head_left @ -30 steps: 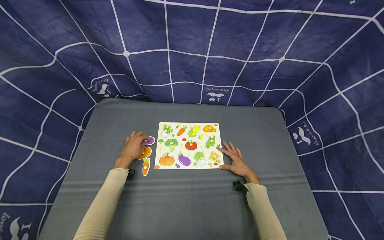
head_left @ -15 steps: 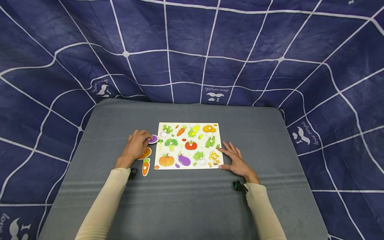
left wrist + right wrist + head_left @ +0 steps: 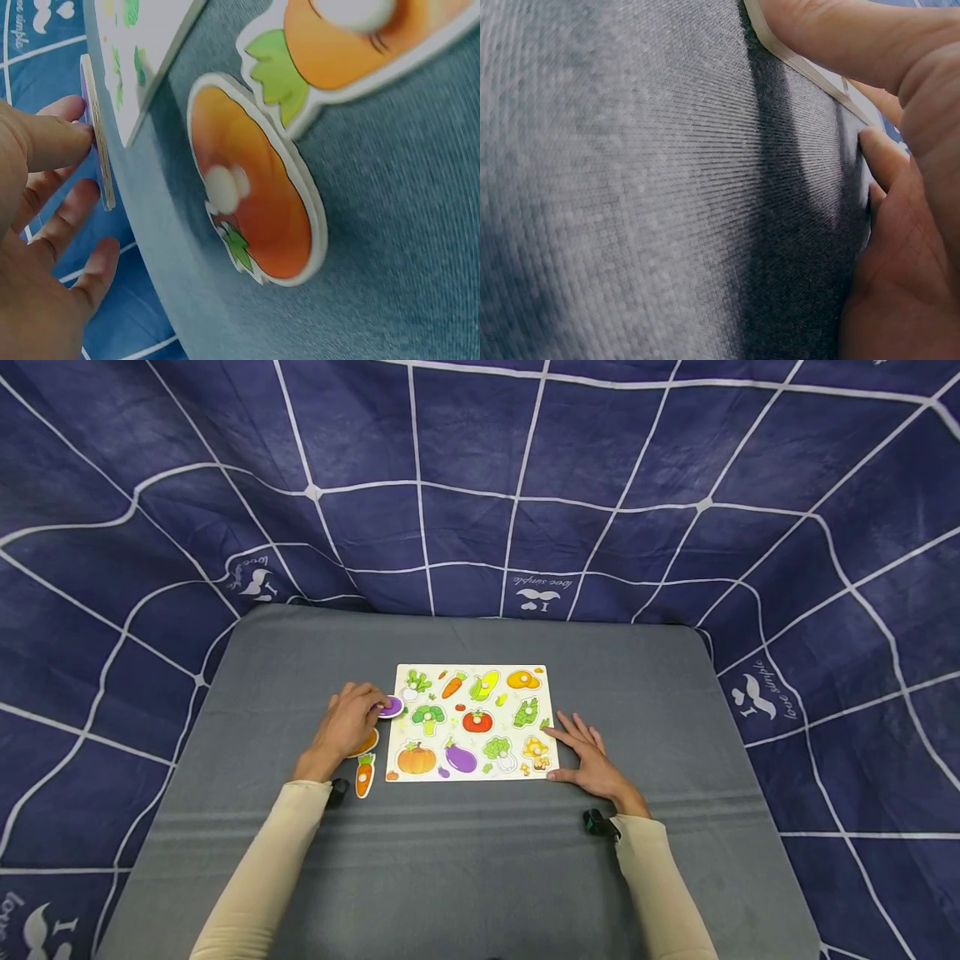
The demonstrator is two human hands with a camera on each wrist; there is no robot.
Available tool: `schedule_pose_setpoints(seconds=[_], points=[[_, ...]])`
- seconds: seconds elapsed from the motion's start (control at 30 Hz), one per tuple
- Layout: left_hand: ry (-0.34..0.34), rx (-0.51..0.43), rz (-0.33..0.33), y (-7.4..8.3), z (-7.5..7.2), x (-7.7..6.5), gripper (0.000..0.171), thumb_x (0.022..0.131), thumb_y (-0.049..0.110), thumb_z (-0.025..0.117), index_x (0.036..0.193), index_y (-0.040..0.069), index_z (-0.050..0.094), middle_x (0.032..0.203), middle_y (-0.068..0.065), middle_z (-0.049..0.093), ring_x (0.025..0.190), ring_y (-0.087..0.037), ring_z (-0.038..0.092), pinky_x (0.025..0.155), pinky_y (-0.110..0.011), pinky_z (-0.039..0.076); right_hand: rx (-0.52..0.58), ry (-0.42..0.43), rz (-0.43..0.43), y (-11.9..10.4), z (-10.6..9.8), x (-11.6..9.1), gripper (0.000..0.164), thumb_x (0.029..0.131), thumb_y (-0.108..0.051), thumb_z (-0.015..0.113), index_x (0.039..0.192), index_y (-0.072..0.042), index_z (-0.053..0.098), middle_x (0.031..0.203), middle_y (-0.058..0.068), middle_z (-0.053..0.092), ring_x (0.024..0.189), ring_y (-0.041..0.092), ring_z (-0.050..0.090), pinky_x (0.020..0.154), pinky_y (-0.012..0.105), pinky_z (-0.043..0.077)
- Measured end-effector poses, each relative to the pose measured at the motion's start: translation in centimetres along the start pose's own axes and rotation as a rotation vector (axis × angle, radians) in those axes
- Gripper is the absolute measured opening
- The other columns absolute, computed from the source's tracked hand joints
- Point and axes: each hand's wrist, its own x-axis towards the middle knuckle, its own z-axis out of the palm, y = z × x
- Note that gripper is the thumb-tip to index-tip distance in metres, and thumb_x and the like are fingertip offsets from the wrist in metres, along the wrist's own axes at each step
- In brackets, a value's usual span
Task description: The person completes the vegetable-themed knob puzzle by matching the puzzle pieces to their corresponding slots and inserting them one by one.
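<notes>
My left hand (image 3: 347,725) pinches a purple puzzle piece (image 3: 392,707) between thumb and fingers, at the left edge of a white vegetable puzzle board (image 3: 543,690). In the left wrist view the purple piece (image 3: 100,150) shows edge-on, raised off the cloth, and the other fingers are spread. Under that wrist lie a pumpkin piece (image 3: 270,202) with a white knob and a carrot piece (image 3: 364,777). My right hand (image 3: 590,764) lies with straight fingers at the board's right edge, thumb at the near corner; in the right wrist view the thumb (image 3: 832,37) touches the rim.
Printed on the board are vegetables, among them a tomato (image 3: 477,722), a broccoli (image 3: 429,718) and an eggplant (image 3: 461,758). Grey cloth (image 3: 480,860) covers the table. A dark blue curtain (image 3: 480,527) with white lines rises behind and on both sides.
My left hand has moved a little right and away from me, carrying the purple piece from beside the pumpkin piece to the board's left edge. The right hand has stayed put.
</notes>
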Motion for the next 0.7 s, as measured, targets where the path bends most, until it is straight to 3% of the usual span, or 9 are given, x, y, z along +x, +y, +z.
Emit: schedule_pose_setpoints(seconds=[0.43,0.7], points=[[-0.007,0.011,0.090,2.2,0.5,0.3,0.017,0.095,0.003,0.064,0.104,0.012,0.075,0.110,-0.004,0.068,0.104,-0.025,0.053,0.081,-0.043,0.038,0.004,-0.003,0.006,-0.1,-0.2,0.0,0.083,0.079,-0.033,0.084,0.152,-0.022,0.046,0.168,0.011,0.016,0.156,0.038,-0.001,0.120,0.059,-0.006],[-0.050,0.004,0.140,3.6,1.1,0.3,0.016,0.097,0.006,0.063,0.105,0.013,0.075,0.111,-0.002,0.068,0.104,-0.024,0.053,0.081,-0.043,0.039,0.000,0.001,0.008,-0.1,-0.2,0.0,0.083,0.079,-0.034,0.084,0.151,-0.022,0.046,0.168,0.011,0.016,0.156,0.038,-0.001,0.120,0.059,-0.006]])
